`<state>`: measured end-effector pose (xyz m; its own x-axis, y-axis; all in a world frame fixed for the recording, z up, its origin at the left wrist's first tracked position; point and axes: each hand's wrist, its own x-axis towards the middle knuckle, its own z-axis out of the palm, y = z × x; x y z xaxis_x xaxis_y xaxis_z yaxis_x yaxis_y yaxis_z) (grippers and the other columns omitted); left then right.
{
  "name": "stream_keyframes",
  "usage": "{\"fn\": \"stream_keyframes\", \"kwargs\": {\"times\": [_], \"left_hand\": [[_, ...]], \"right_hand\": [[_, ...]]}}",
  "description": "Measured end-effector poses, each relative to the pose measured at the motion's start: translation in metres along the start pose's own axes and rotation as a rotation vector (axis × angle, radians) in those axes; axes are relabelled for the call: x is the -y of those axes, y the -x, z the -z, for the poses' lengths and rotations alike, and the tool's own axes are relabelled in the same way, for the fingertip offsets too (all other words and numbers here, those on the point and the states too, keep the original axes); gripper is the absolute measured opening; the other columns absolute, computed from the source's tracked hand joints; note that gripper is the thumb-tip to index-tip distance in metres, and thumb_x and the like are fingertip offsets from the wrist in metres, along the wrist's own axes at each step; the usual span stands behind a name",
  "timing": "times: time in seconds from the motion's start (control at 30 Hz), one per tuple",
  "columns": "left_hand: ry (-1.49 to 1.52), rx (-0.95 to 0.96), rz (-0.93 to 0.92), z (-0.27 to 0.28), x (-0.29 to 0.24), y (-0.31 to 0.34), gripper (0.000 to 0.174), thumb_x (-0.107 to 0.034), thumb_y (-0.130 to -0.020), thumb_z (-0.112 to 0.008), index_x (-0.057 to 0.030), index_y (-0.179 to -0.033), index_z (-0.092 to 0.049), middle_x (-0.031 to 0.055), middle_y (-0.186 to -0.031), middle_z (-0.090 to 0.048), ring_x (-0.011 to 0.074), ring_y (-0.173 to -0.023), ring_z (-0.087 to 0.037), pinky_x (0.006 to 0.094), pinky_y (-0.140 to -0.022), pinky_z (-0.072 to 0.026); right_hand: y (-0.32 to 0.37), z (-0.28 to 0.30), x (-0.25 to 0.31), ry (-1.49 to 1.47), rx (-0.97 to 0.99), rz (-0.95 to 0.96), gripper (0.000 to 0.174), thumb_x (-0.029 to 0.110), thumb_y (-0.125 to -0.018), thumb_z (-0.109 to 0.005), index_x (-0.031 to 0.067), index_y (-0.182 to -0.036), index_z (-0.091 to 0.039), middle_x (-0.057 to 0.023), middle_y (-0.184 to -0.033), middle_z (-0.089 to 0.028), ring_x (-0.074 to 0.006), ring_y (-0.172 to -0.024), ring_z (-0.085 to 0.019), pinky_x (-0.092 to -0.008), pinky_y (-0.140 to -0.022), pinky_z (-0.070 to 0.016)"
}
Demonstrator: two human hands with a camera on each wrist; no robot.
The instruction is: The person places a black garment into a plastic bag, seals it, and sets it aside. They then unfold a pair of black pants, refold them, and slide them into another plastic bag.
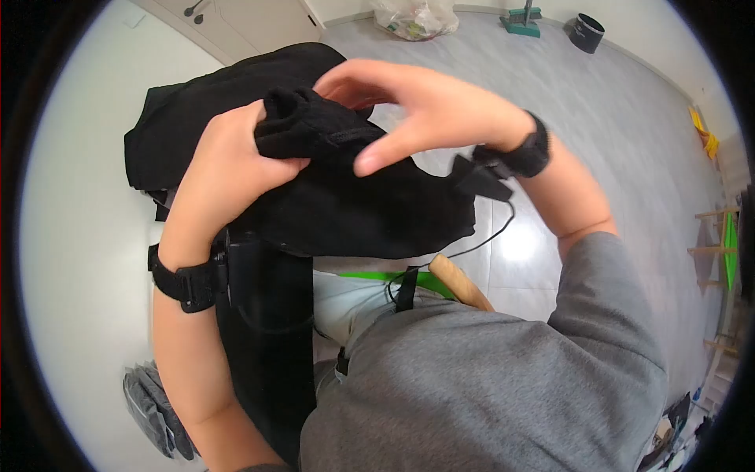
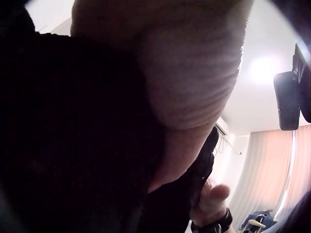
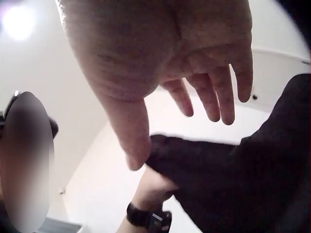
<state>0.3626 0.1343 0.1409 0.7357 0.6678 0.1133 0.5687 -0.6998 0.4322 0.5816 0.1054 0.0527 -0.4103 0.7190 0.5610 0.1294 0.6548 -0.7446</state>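
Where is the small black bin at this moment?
In the head view, the small black bin is on the grey floor near the top edge, right of centre, just to the right of the green dustpan.

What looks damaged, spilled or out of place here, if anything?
Nothing clearly stands out. The black cloth is bunched in the left hand, but that looks like ordinary handling; I see no spill or tear.

Matt black cloth [image 1: 354, 204]; glossy, smooth grey floor [image 1: 519, 275]
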Motion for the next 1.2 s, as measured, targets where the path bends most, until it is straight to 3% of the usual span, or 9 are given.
{"fn": "stream_keyframes", "kwargs": {"times": [0.2, 0.37, 0.57, 0.77, 0.83, 0.87, 0.9, 0.97, 1.2], "left_hand": [[-0.183, -0.126, -0.11, -0.003, -0.006, 0.001, 0.036, -0.004, -0.062, -0.072, 0.0023, -0.095, -0.062, 0.0146, -0.086, -0.066, 0.0247, -0.079, -0.063, 0.0298, -0.074, -0.0473], [-0.27, -0.158, 0.02, 0.007, -0.026, 0.001, 0.037, -0.005, -0.061, -0.072, 0.0018, -0.095, -0.062, 0.0117, -0.086, -0.067, 0.0223, -0.077, -0.063, 0.0295, -0.075, -0.0477], [-0.401, -0.187, 0.074, 0.069, -0.011, 0.011, 0.044, -0.002, -0.061, -0.07, 0.0014, -0.103, -0.061, 0.0107, -0.098, -0.066, 0.0215, -0.088, -0.062, 0.0304, -0.082, -0.0465], [-0.845, -0.15, -0.234, 0.151, -0.001, 0.031, 0.039, -0.012, -0.079, -0.065, 0.003, -0.115, -0.058, 0.0119, -0.107, -0.062, 0.0217, -0.094, -0.06, 0.0309, -0.09, -0.0448], [-0.253, -0.189, 0.167, 0.204, 0.028, 0.039, 0.032, -0.011, -0.085, -0.057, 0.0043, -0.112, -0.059, 0.0118, -0.096, -0.062, 0.0198, -0.087, -0.061, 0.0313, -0.088, -0.0465], [-0.977, 0.029, -0.371, 0.214, 0.02, 0.036, 0.019, -0.008, -0.087, -0.053, 0.0046, -0.098, -0.062, 0.0098, -0.087, -0.059, 0.0153, -0.079, -0.059, 0.0334, -0.088, -0.0486], [-0.983, 0.046, -0.378, 0.223, 0.022, 0.038, 0.019, -0.008, -0.087, -0.053, 0.0046, -0.098, -0.062, 0.0098, -0.087, -0.059, 0.0153, -0.079, -0.059, 0.0334, -0.088, -0.0486], [-0.255, -0.293, 0.204, 0.254, 0.035, 0.053, 0.016, -0.016, -0.092, -0.055, -0.0013, -0.088, -0.058, 0.0053, -0.081, -0.061, 0.0136, -0.077, -0.061, 0.0279, -0.077, -0.0526], [-0.637, -0.177, 0.142, 0.246, -0.019, 0.083, 0.033, -0.021, -0.094, -0.049, -0.0007, -0.119, -0.057, 0.0104, -0.114, -0.058, 0.02, -0.103, -0.057, 0.0317, -0.089, -0.0469]], "right_hand": [[0.138, 0.045, -0.057, -0.038, 0.079, -0.387, 0.086, 0.04, -0.066, -0.081, 0.0077, -0.135, -0.041, -0.0109, -0.13, -0.05, -0.0237, -0.124, -0.044, -0.0398, -0.107, -0.0291], [0.245, -0.045, -0.112, -0.234, -0.053, -0.832, 0.102, 0.035, -0.062, -0.083, 0.0056, -0.142, -0.026, -0.0148, -0.139, -0.041, -0.0277, -0.132, -0.034, -0.0408, -0.11, -0.0243], [0.259, -0.151, -0.157, 0.295, -0.493, -0.697, 0.11, 0.033, -0.055, -0.085, 0.0028, -0.142, -0.023, -0.0266, -0.132, -0.042, -0.0385, -0.126, -0.038, -0.0413, -0.106, -0.03], [0.232, -0.15, -0.177, 0.302, -0.771, -0.71, 0.084, 0.021, -0.062, -0.076, 0.0039, -0.133, -0.035, -0.0173, -0.126, -0.05, -0.0349, -0.119, -0.045, -0.0421, -0.104, -0.0314], [0.228, -0.153, -0.181, 0.282, -0.685, -0.676, 0.081, 0.016, -0.064, -0.074, 0.0077, -0.134, -0.035, -0.0127, -0.127, -0.05, -0.0323, -0.119, -0.046, -0.0416, -0.107, -0.0299], [0.227, -0.156, -0.185, 0.268, -0.699, -0.68, 0.081, 0.016, -0.064, -0.074, 0.0077, -0.134, -0.035, -0.0127, -0.127, -0.05, -0.0323, -0.119, -0.046, -0.0416, -0.107, -0.0299], [0.227, -0.159, -0.189, 0.257, -0.66, -0.666, 0.077, 0.015, -0.064, -0.072, 0.0081, -0.132, -0.037, -0.0123, -0.126, -0.051, -0.0317, -0.118, -0.046, -0.0419, -0.107, -0.0295], [0.226, -0.163, -0.195, 0.239, -0.624, -0.647, 0.073, 0.014, -0.064, -0.071, 0.0084, -0.13, -0.04, -0.0119, -0.125, -0.051, -0.0312, -0.117, -0.047, -0.0421, -0.106, -0.0291], [0.217, -0.17, -0.207, 0.287, -0.595, -0.498, 0.04, 0.016, -0.068, -0.064, 0.0062, -0.106, -0.056, -0.0135, -0.101, -0.06, -0.0316, -0.101, -0.054, -0.0426, -0.097, -0.0369]]}}
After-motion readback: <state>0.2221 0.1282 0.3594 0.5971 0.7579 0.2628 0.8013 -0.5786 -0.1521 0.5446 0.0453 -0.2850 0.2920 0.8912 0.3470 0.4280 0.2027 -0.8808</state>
